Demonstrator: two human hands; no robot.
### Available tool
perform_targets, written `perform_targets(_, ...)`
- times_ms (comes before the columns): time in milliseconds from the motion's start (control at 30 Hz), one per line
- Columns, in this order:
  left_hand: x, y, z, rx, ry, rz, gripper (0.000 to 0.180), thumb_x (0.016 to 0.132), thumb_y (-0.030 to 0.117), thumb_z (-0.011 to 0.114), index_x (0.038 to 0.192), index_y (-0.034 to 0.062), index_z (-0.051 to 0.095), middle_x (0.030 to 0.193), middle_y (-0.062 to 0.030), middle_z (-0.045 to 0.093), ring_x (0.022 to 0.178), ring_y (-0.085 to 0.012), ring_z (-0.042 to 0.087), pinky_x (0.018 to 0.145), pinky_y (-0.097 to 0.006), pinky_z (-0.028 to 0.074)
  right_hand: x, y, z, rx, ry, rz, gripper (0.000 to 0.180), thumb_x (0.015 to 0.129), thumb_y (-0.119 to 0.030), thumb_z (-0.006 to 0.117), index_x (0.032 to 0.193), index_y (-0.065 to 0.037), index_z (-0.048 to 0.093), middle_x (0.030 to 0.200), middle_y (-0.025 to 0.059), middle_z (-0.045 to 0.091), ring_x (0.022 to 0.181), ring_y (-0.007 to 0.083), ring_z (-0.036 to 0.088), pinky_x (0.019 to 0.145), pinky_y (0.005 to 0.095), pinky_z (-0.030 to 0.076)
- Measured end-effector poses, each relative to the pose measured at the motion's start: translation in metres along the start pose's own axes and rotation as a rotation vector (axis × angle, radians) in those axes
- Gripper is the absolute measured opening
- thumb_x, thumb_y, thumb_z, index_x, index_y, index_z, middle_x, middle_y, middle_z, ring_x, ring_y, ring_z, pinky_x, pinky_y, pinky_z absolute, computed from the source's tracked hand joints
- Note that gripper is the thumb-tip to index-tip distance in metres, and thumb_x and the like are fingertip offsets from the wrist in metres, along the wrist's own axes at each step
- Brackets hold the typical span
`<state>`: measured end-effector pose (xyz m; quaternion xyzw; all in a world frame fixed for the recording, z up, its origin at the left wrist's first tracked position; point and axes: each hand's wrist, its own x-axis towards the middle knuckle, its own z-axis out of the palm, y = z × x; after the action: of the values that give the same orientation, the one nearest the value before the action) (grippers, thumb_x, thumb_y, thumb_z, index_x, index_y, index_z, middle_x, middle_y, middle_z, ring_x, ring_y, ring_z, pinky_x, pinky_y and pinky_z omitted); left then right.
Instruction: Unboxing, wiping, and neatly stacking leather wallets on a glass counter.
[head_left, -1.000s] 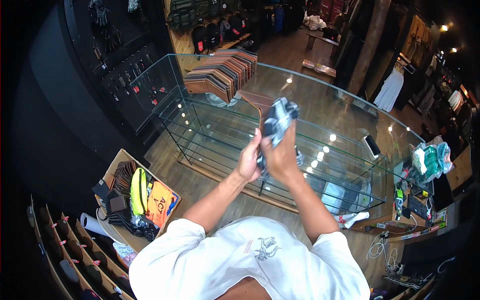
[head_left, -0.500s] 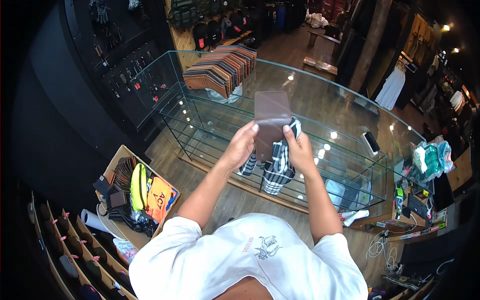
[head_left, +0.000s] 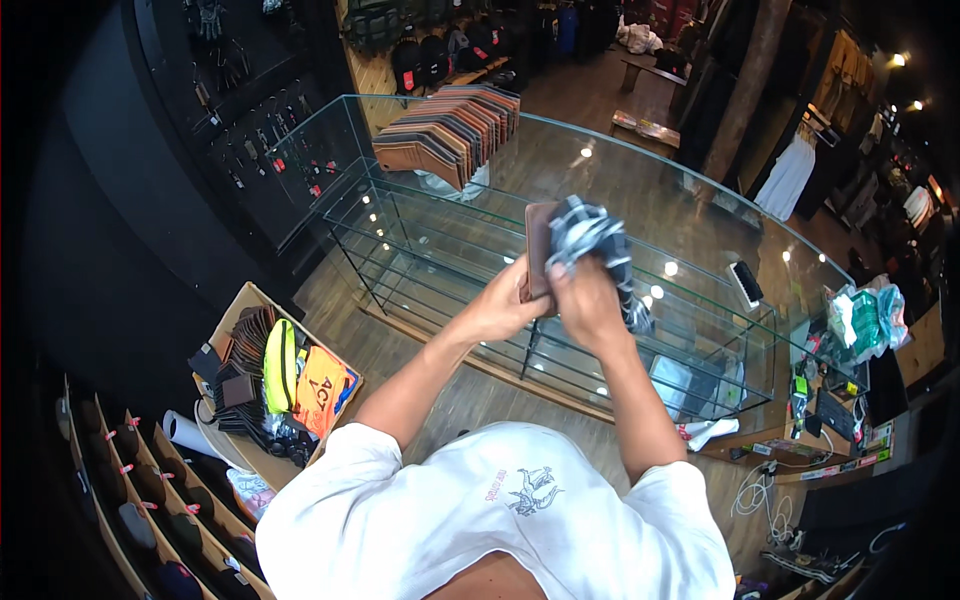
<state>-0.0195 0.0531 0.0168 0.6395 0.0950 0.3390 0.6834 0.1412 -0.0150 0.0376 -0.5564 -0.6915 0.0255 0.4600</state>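
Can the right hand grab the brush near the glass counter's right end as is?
Probably not: the right hand is full with the checked cloth. Otherwise the way to the brush looks free.

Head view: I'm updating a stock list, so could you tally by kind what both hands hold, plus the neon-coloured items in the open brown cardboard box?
Brown leather wallet: 1
Black-and-white checked cloth: 1
Neon-yellow elongated pouch: 1
Neon-orange printed item: 1
Total: 4
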Motion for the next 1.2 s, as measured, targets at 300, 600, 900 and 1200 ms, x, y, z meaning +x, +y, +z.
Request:
perform_targets(300, -0.003, 0.004, -0.001, 0.02, -0.053, 0.014, 0.059, 0.095, -0.004, 0.059, 0.149, -0.0009, 0.037, 0.142, -0.0083, 0.052, 0.132, -0.0153, 0.049, 0.113, -0.034, 0.039, 0.003, -0.016, -0.012, -0.172, -0.249, -0.005, 0.044, 0.107, -0.034, 0.038, 0.094, 0.0, 0.063, 0.082, 0.0254, 0.063, 0.089, 0.0483, 0.06, 0.085, 0.0524, 0.045)
perform_targets(600, -0.012, 0.008, -0.006, 0.489, -0.064, 0.107, 0.058, 0.093, -0.009, 0.055, 0.148, -0.0002, 0.037, 0.133, -0.0086, 0.057, 0.126, -0.0165, 0.053, 0.107, -0.034, 0.044, -0.001, -0.025, 0.016, -0.086, 0.112, -0.384, 0.049, 0.105, -0.039, 0.044, 0.078, -0.002, 0.063, 0.075, 0.0221, 0.065, 0.078, 0.0445, 0.064, 0.071, 0.0541, 0.047)
perform_targets(900, -0.007, -0.011, -0.01, 0.027, -0.037, 0.01, 0.059, 0.094, -0.004, 0.062, 0.148, 0.0015, 0.039, 0.142, -0.0083, 0.054, 0.132, -0.0162, 0.05, 0.114, -0.035, 0.039, 0.018, -0.001, 0.0, -0.233, -0.239, -0.1, 0.052, 0.107, -0.034, 0.036, 0.076, -0.003, 0.065, 0.077, 0.0232, 0.066, 0.077, 0.0444, 0.065, 0.07, 0.0534, 0.049)
perform_targets(1200, -0.002, 0.0, -0.011, -0.034, 0.004, 0.081, 0.065, 0.094, 0.003, 0.069, 0.15, 0.0016, 0.037, 0.141, -0.0061, 0.054, 0.13, -0.0151, 0.051, 0.113, -0.033, 0.039, 0.0, -0.005, 0.006, -0.114, -0.006, -0.128, 0.04, 0.105, -0.033, 0.046, 0.088, -0.001, 0.064, 0.087, 0.025, 0.066, 0.085, 0.0459, 0.063, 0.077, 0.0551, 0.046)
